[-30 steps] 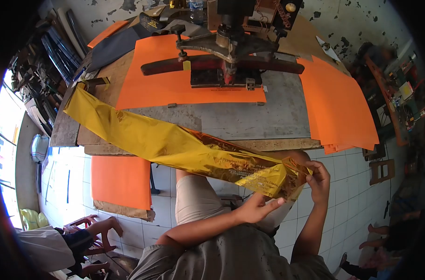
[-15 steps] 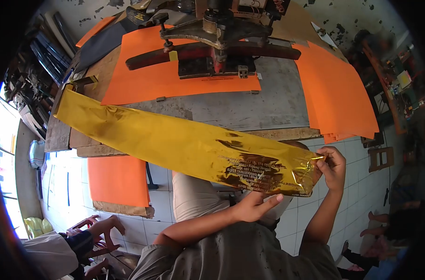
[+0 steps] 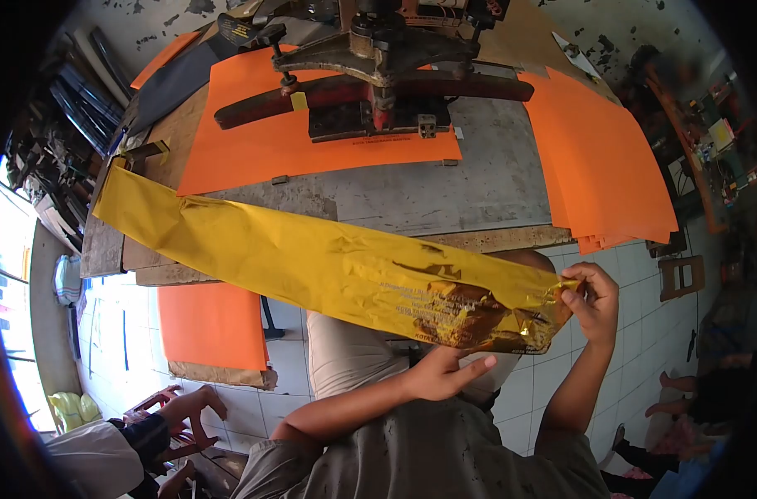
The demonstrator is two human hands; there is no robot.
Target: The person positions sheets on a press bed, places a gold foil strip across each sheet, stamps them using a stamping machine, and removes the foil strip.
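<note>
my right grip (image 3: 596,306) pinching the yellow foil strip (image 3: 295,256) at its end, my left grip (image 3: 443,374) at its lower edge, closure I cannot tell, orange sheet (image 3: 237,116) beneath the press (image 3: 377,60)

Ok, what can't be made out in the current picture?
Head view: most fingers of the left hand, hidden behind the yellow foil strip.
Head view: much of its lettering, too small and creased.
Head view: the top of the press, cut off by the upper edge.
Head view: part of the middle orange sheet, blocked by the press.
</note>
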